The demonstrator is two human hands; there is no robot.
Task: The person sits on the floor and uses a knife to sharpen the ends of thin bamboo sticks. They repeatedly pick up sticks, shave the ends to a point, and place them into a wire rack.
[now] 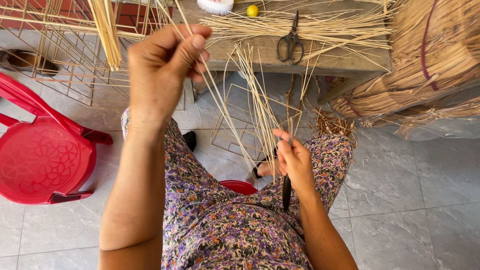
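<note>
Here: left hand (160, 70) raised, pinching thin pale reed strip (225, 107) near top; right hand (295, 162) clenched on dark knife (286, 192) at strip's lower end, above lap. Strip looks light, springy, brittle; grip near ends.

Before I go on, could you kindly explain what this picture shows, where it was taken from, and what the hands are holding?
The one picture comes from a camera worn on the person's head, looking down over a flowered lap. The left hand is raised and pinches thin pale straw strands. The right hand grips the lower ends of those strands together with a dark slim tool. Ahead, a wooden bench carries loose straw, black scissors, a brush and a small yellow ball. A red plastic chair stands at the left; big straw bundles lie at the right.
</note>
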